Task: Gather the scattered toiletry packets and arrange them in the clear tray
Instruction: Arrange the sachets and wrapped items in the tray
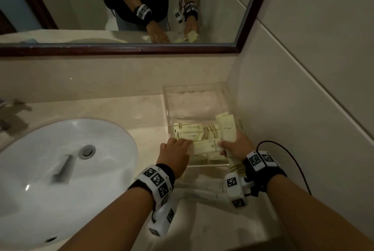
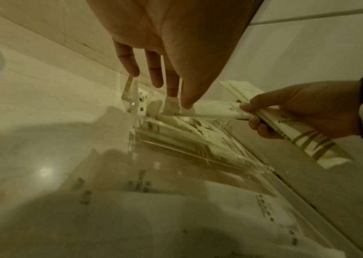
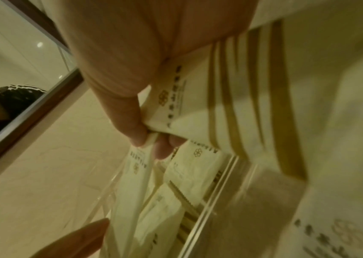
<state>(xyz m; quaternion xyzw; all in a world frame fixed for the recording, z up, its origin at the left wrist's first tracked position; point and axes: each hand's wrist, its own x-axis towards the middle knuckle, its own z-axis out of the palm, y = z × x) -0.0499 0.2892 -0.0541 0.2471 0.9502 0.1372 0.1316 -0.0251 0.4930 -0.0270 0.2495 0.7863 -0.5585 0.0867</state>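
A clear tray (image 1: pixel 165 105) stands on the counter against the right wall, with several cream packets (image 1: pixel 189 130) lying in its near half. My right hand (image 1: pixel 223 146) grips a bundle of gold-striped packets (image 1: pixel 234 164) over the tray's near right corner. Its thumb and finger also pinch one end of a long narrow packet (image 1: pixel 206 146). My left hand (image 1: pixel 182 142) reaches in from the left and touches that packet's other end with straight fingers. The left wrist view shows this long packet (image 2: pixel 211 110) spanning between left hand (image 2: pixel 176 97) and right hand (image 2: pixel 248 113). The right wrist view shows the bundle (image 3: pixel 242 104) close up.
More white packets (image 1: pixel 202 188) lie loose on the counter just in front of the tray. A white sink basin (image 1: pixel 60 169) fills the left side, with a tap (image 1: pixel 8 113) at the far left. A framed mirror (image 1: pixel 141 48) hangs behind and a tiled wall (image 1: pixel 303 89) closes off the right.
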